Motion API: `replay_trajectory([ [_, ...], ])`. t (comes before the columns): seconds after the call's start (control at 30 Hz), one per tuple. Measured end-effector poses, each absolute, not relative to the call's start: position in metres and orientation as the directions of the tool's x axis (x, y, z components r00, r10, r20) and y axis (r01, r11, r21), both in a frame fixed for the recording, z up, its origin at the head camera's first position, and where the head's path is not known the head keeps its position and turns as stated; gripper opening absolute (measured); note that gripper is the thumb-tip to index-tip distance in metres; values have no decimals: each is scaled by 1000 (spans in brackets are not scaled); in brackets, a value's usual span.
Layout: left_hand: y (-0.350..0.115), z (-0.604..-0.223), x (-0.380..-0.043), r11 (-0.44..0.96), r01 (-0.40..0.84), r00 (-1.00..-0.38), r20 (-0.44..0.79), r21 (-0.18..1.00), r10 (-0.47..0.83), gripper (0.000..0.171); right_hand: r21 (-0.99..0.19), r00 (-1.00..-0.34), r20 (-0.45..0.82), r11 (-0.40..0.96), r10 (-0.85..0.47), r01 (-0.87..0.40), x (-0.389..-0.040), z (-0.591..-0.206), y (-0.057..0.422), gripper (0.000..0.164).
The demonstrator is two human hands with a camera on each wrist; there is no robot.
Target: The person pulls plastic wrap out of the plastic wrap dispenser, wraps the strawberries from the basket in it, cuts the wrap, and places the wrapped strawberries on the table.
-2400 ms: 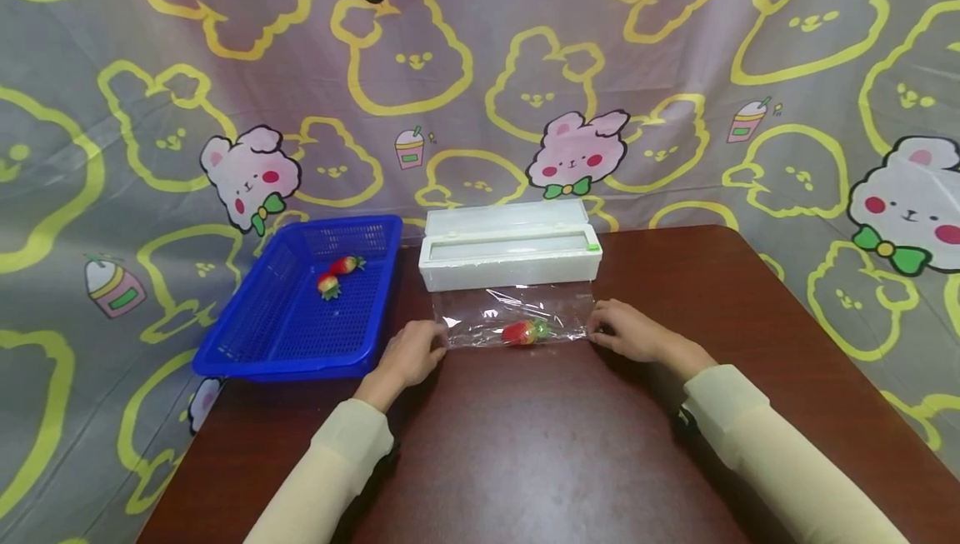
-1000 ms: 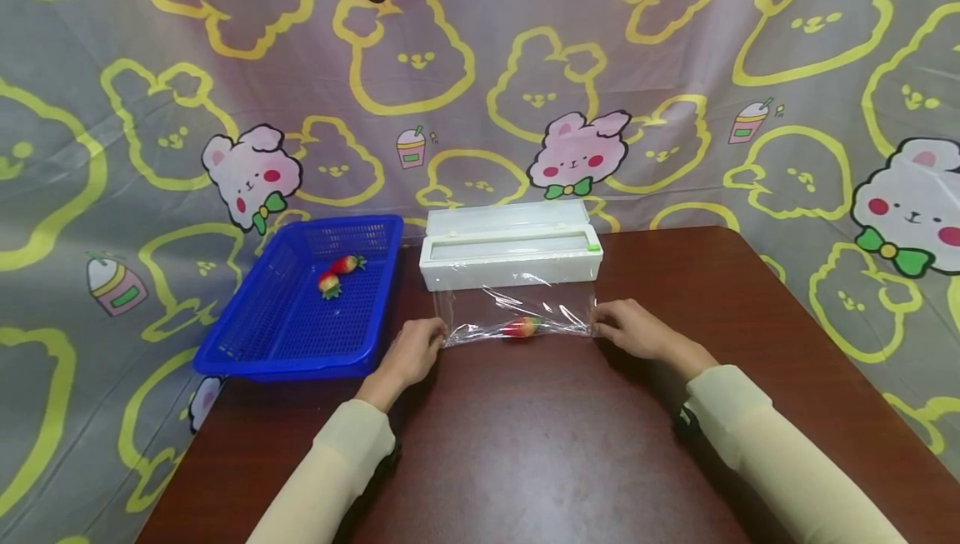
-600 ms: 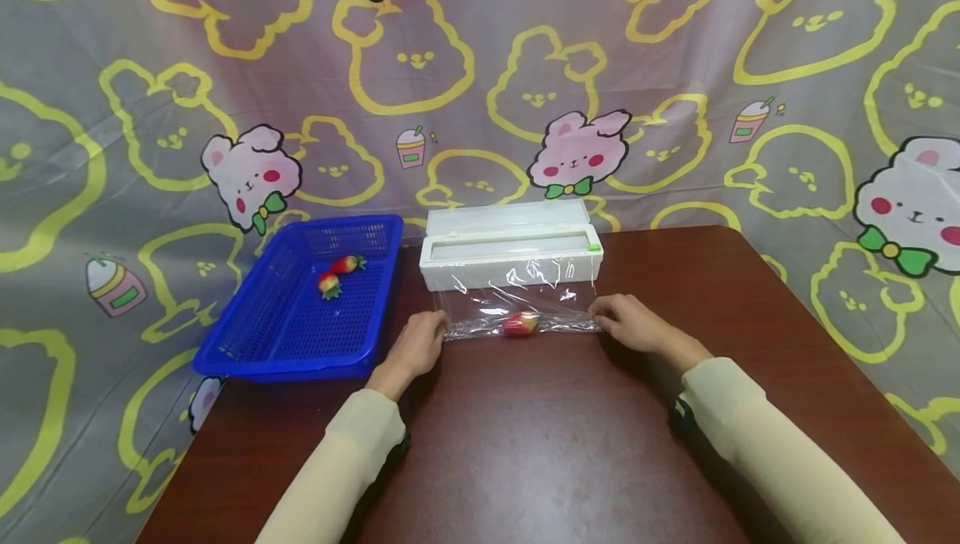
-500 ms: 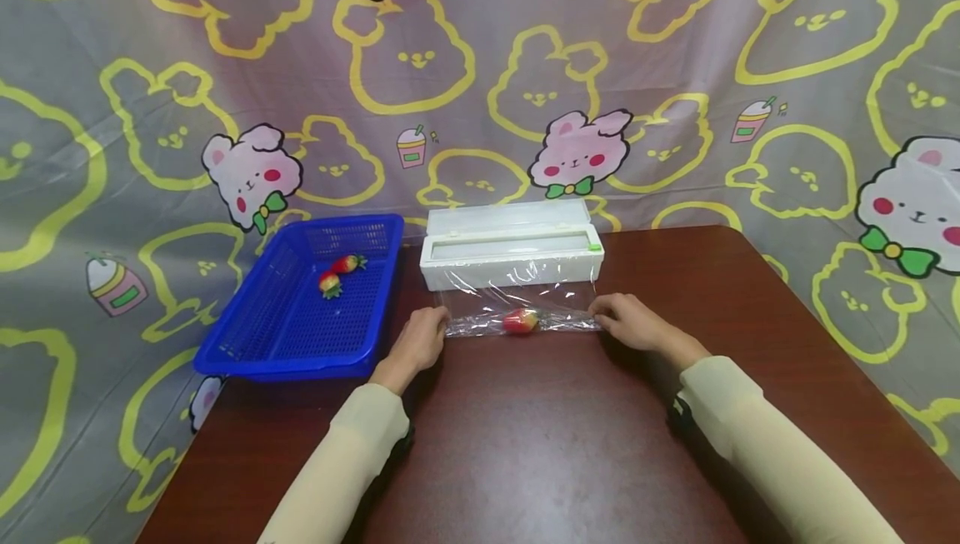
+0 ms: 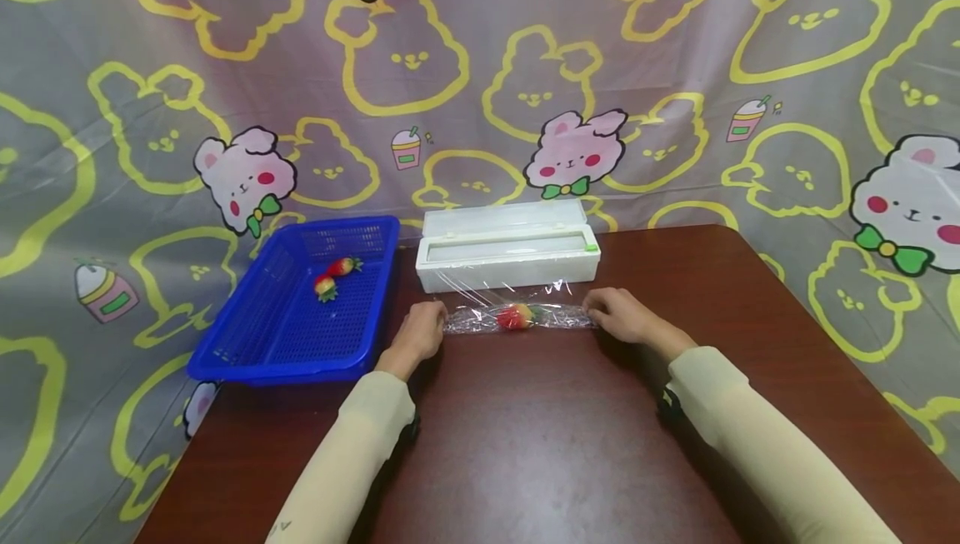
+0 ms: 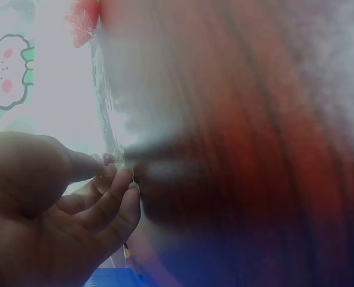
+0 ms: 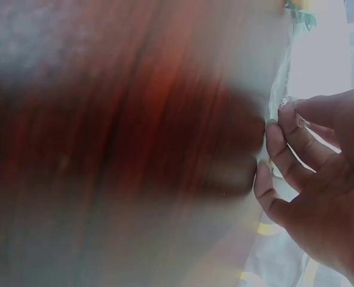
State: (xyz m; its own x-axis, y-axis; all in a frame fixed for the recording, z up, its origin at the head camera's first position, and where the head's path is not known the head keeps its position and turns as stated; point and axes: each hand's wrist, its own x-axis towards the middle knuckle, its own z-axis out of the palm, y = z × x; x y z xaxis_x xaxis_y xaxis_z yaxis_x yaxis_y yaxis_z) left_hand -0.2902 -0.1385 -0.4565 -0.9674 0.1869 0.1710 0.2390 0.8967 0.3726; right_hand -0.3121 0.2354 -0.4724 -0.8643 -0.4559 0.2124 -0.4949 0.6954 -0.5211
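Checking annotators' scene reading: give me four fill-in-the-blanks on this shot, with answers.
1. The left hand and right hand pinch clear film; one strawberry lies roughly midway ____ them.
2. The basket is coloured ____.
3. The basket holds ____ more strawberries.
4. The lid of the white box is not shut but ____.
Missing words: between; blue; two; open.

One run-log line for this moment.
left hand: pinches film; right hand: pinches film's other end; strawberry: in film between hands; box: behind, film runs to it; basket: at left, holds two strawberries
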Motion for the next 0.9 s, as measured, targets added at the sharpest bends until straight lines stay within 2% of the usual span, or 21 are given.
replay_trajectory([
  [0.27, -136, -455, -296, 908, 196, -977, 155, 370, 147, 17, -535, -878, 195, 703, -437, -469, -319, -475, 232, 5],
  [0.53, -135, -456, -298, 912, 151, -984, 146, 380, 102, 17, -517, -856, 245, 686, -455, -513, -319, -473, 230, 15],
  [0.9, -137, -454, -291, 909, 122, -986, 156, 398, 64, 18, -509, -875, 210, 716, -436, -478, -315, -470, 232, 25],
])
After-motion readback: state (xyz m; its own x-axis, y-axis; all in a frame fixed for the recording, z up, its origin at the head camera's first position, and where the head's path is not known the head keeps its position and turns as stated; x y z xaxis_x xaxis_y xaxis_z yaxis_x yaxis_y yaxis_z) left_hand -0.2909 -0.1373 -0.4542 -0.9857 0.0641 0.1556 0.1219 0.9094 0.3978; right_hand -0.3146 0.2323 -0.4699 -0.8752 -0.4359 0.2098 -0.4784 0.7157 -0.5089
